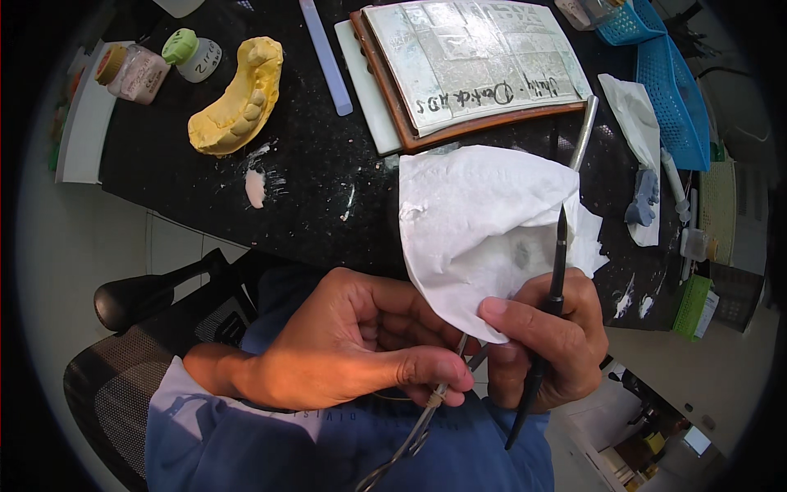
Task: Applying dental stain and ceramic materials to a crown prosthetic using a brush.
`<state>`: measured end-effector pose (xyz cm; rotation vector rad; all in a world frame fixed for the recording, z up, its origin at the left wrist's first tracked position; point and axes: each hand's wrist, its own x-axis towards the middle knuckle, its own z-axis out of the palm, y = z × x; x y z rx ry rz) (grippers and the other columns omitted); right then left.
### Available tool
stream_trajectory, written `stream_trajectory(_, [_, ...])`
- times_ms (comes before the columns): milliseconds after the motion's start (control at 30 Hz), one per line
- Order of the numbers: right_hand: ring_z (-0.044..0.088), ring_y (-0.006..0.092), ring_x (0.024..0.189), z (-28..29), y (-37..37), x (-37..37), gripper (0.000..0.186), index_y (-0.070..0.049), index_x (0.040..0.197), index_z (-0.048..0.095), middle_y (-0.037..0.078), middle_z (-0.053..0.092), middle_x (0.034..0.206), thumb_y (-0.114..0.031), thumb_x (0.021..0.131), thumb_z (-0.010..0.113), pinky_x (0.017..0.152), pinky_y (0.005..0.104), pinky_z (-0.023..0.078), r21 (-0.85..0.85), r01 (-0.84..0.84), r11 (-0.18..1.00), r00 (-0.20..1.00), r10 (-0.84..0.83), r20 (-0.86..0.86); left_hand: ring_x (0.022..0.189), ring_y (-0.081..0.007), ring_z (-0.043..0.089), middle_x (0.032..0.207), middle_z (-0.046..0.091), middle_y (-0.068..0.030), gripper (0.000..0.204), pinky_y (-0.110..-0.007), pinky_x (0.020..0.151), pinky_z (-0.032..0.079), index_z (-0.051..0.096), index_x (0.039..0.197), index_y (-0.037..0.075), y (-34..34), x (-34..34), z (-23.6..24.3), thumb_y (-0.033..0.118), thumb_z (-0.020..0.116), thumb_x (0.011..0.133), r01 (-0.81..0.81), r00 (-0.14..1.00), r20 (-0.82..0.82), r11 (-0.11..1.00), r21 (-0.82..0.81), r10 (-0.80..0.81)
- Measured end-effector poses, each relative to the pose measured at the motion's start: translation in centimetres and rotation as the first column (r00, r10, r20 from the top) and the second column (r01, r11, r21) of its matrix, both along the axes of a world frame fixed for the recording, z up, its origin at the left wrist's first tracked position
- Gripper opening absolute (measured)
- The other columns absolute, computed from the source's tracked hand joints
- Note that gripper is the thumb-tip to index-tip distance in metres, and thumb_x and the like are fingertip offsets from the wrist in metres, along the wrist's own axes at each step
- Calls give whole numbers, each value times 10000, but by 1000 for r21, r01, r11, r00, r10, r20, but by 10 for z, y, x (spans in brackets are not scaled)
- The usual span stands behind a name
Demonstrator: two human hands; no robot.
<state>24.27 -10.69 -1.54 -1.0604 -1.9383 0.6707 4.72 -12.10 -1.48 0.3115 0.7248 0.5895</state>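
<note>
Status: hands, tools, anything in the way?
Left hand: gripping metal tool. Right hand: gripping black tool, thumb on paper. Paper hides part of bench.

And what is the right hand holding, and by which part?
The right hand holds a black pointed tool by its middle, and white paper near its lower edge.

The white paper [467, 209] hides some fingertips of your left grip [348, 353]; the lower edge cuts off the metal wire [397, 455]
</note>
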Motion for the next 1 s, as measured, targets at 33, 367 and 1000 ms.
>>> stream_trajectory(33, [519,133,586,1,0,0,348,-129,956,733,30,552,721,-101,612,781,491,247,413,0,-15,1000,1000,15,15,804,-162,678,891,682,-132,288,-247,688,572,609,1037,-62,0,0,0,107,706,825,0,1000,1,1000,9,0])
stream_trajectory(367, [485,121,588,-7,-4,0,227,-35,947,700,75,553,729,-31,722,667,479,232,366,77,120,990,990,-114,-78,812,-150,677,886,689,-133,264,-239,699,562,627,1027,-62,-2,-2,-7,83,706,820,33,999,0,995,95,-33])
stream_trajectory(1000, [584,255,806,-13,-3,19,660,40,1029,611,162,602,873,-553,953,332,733,359,477,368,349,862,869,-444,218,884,-247,681,956,666,-208,169,-333,823,564,642,952,-90,-20,-26,-19,-51,676,791,-158,978,-86,945,287,190])
